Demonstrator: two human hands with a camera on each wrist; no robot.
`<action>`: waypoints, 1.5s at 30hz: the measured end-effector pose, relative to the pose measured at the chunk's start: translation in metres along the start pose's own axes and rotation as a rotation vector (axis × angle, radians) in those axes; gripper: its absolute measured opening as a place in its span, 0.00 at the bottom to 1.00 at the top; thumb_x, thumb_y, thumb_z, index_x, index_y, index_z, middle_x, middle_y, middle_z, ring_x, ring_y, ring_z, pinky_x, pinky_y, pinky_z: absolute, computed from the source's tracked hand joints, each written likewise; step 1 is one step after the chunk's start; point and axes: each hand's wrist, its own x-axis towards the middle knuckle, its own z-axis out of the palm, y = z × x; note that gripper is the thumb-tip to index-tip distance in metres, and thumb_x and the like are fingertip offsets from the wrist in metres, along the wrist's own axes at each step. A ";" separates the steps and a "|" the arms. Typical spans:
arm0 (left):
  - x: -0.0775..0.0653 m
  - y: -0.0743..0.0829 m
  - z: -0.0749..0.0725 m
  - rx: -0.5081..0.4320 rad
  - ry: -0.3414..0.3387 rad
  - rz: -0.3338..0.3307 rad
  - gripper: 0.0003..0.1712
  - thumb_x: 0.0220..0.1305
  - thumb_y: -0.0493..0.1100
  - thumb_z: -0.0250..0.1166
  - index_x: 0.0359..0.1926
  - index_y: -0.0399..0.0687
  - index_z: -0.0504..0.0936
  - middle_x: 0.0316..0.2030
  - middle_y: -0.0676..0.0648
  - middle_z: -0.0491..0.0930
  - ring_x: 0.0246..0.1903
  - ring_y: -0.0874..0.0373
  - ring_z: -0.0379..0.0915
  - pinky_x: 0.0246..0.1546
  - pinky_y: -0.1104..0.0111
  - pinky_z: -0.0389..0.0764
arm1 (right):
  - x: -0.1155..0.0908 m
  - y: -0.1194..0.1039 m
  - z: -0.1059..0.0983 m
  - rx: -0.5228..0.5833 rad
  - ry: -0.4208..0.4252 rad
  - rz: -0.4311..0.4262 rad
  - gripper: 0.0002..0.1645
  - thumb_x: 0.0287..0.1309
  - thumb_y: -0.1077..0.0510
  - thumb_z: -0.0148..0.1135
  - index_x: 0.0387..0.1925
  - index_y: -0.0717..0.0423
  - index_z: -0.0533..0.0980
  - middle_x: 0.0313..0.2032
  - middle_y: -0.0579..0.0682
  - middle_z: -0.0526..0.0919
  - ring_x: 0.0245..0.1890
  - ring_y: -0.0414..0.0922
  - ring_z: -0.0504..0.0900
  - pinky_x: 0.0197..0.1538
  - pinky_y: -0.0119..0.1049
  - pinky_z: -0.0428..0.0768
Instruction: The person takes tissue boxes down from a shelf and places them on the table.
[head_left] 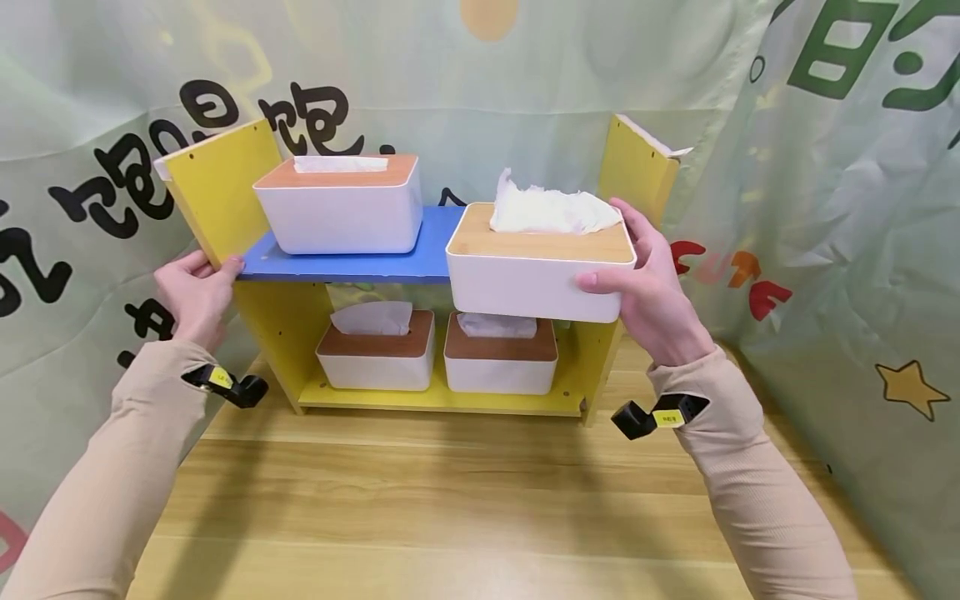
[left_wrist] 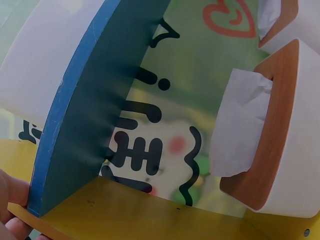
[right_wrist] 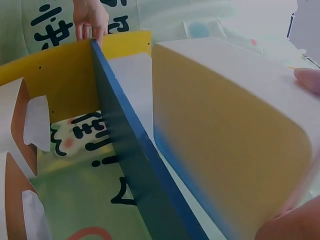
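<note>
In the head view my right hand [head_left: 652,287] grips the right end of a white tissue box [head_left: 536,287] with a light wooden lid, thumb on its front face. A tissue sticks up from its slot. The box is held in front of the right part of the blue shelf board [head_left: 345,267]; its plain underside shows in the right wrist view. My left hand [head_left: 197,296] holds the left edge of the yellow side panel [head_left: 225,187], right where the blue board meets it. Another white tissue box [head_left: 341,218] with a brown lid stands on the left of the blue board.
On the yellow bottom board [head_left: 442,402] stand two more brown-lidded tissue boxes, a left one [head_left: 375,371] and a right one [head_left: 498,375]. The shelf stands on a wooden table [head_left: 450,508]. A printed cloth [head_left: 427,67] hangs behind and at both sides.
</note>
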 end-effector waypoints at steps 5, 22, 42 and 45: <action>0.001 0.000 0.000 -0.015 0.001 -0.005 0.30 0.61 0.41 0.71 0.65 0.48 0.78 0.17 0.72 0.76 0.30 0.76 0.77 0.31 0.87 0.75 | -0.012 -0.002 -0.003 0.007 -0.008 -0.017 0.45 0.48 0.78 0.55 0.69 0.52 0.59 0.61 0.49 0.70 0.60 0.48 0.69 0.56 0.34 0.77; 0.000 0.000 -0.001 0.000 0.002 -0.011 0.30 0.61 0.42 0.71 0.65 0.49 0.78 0.20 0.71 0.76 0.31 0.75 0.76 0.31 0.87 0.75 | -0.061 0.007 -0.035 -0.036 -0.020 -0.027 0.53 0.44 0.77 0.54 0.75 0.50 0.58 0.66 0.54 0.66 0.62 0.51 0.66 0.56 0.35 0.77; 0.000 0.001 0.000 -0.015 -0.001 -0.003 0.30 0.61 0.41 0.72 0.65 0.48 0.78 0.18 0.72 0.77 0.30 0.76 0.77 0.31 0.87 0.76 | -0.097 0.027 -0.079 -0.047 0.009 -0.036 0.58 0.41 0.78 0.54 0.78 0.57 0.51 0.65 0.53 0.69 0.57 0.43 0.70 0.53 0.31 0.77; 0.000 0.001 0.000 -0.016 0.000 -0.004 0.30 0.61 0.41 0.72 0.65 0.48 0.78 0.18 0.72 0.76 0.30 0.76 0.77 0.31 0.87 0.76 | -0.101 0.030 -0.084 -0.045 0.015 -0.032 0.59 0.40 0.78 0.53 0.78 0.56 0.50 0.66 0.52 0.69 0.57 0.42 0.71 0.53 0.31 0.77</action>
